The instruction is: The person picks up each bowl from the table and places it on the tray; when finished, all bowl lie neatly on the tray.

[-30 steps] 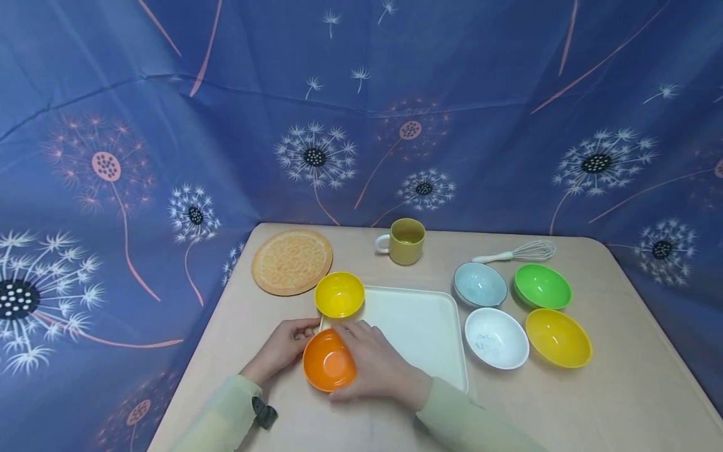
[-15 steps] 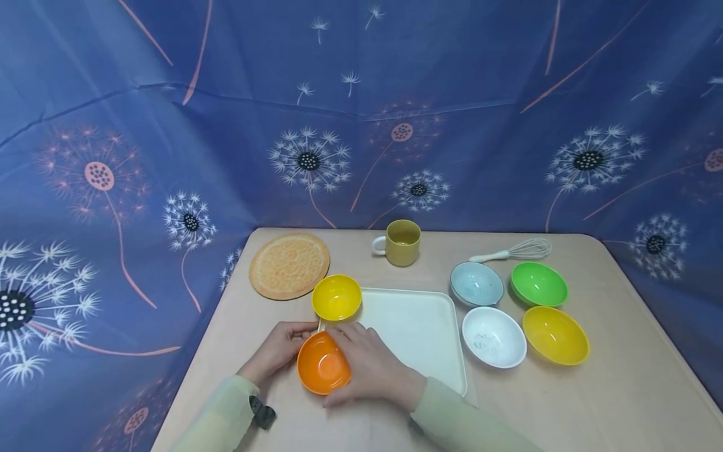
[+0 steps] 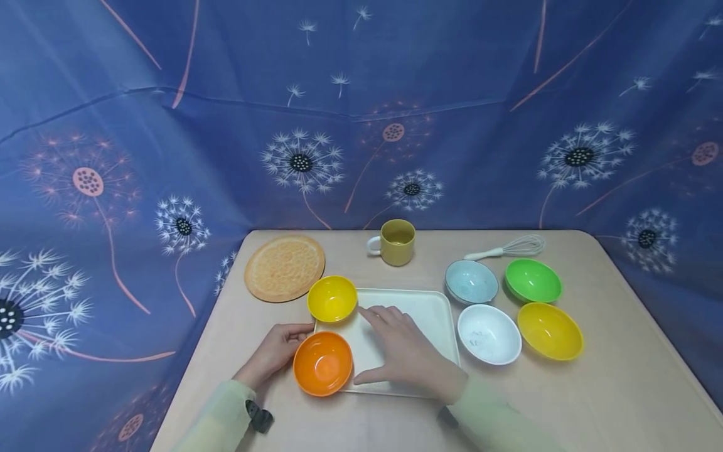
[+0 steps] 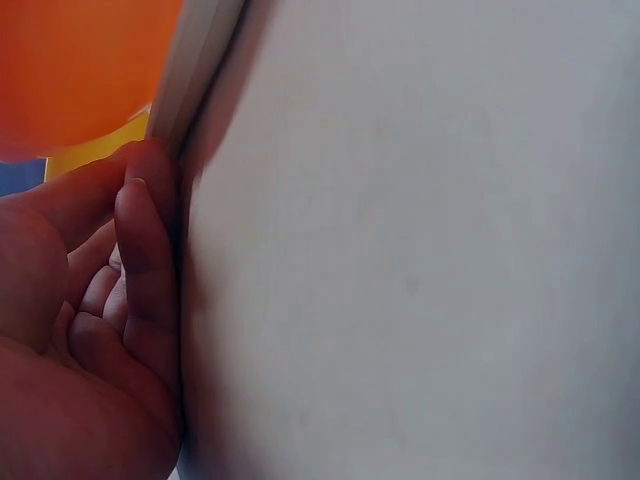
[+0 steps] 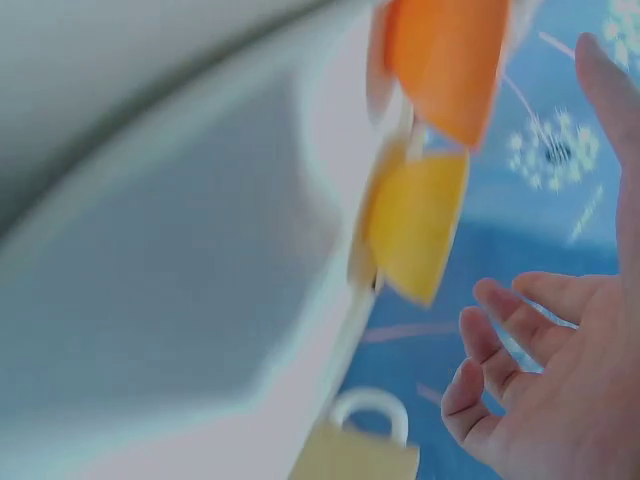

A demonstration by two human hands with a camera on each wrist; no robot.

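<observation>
In the head view my left hand (image 3: 273,355) is at the left edge of the cream tray (image 3: 420,304), behind the orange bowl (image 3: 323,364). The left wrist view has its curled fingers (image 4: 146,235) low on the table, pinching the tray's rim (image 4: 185,75). My right hand (image 3: 409,351) hovers above the tray, thumb and fingers spread, holding nothing. The orange bowl stands upright on the tray's near-left corner, slightly overhanging its edge. Behind it, on the far-left corner, sits a small yellow bowl (image 3: 332,299).
Right of the tray are a white bowl (image 3: 489,334), a light blue bowl (image 3: 471,282), a green bowl (image 3: 533,280) and a larger yellow bowl (image 3: 550,331). A whisk (image 3: 505,247) lies behind them. At the back stand a mustard mug (image 3: 397,243) and a round pizza-patterned board (image 3: 285,268).
My right hand has let go of the orange bowl and moved right, over the tray, with its fingers spreading. The left hand stays at the tray's edge. The head view has shifted slightly.
</observation>
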